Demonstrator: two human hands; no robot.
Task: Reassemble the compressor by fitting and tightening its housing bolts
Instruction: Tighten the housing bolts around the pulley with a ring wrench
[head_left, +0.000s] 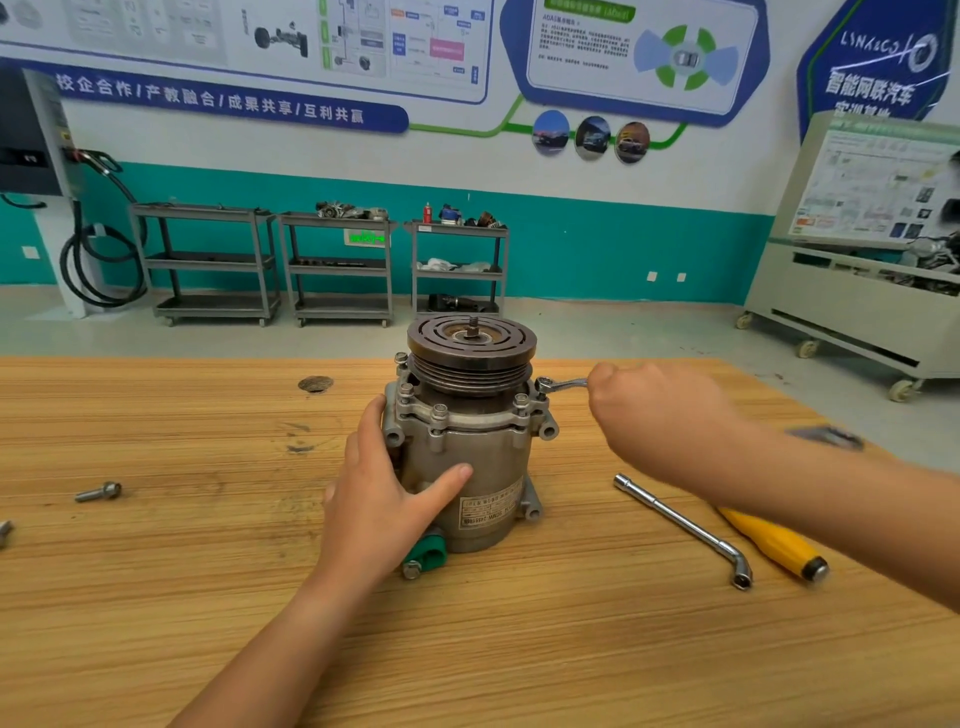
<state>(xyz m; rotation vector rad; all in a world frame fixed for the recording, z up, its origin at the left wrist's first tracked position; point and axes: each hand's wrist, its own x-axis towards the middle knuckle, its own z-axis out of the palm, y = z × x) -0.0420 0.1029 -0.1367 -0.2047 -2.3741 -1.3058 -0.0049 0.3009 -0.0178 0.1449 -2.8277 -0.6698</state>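
Compressor: The compressor is stood upright near the middle of the wooden table with its pulley uppermost. This leaves the housing bolts on the flange below the pulley reachable from the side.
Left hand: The left hand is laid flat against the left front of the housing, with the thumb stretched across the body and the fingers straight. Nothing is clasped. It is judged to be bracing the unit against turning.
Right hand: The right hand is curled tightly round the handle of a small ring spanner. The spanner's ring end is seated over the bolt at the right rear of the flange.
Step in hand: That one bolt is judged to be under tightening. Several other bolt heads are seen seated around the flange.
Spare part: A loose bolt lies well apart to the left, which suggests that not every bolt is fitted yet.
Tools set aside: An L-shaped socket wrench and a yellow-handled tool lie to the right of the compressor, probably kept within reach.
Hidden: Most of the spanner's handle is buried in the fist. The far side of the flange is masked by the pulley, so the bolts cannot be counted. The working end of the yellow-handled tool is covered by the right forearm.
Hard to make out: A small metal object is cut off at the left edge and cannot be identified. The housing label is too small to read.
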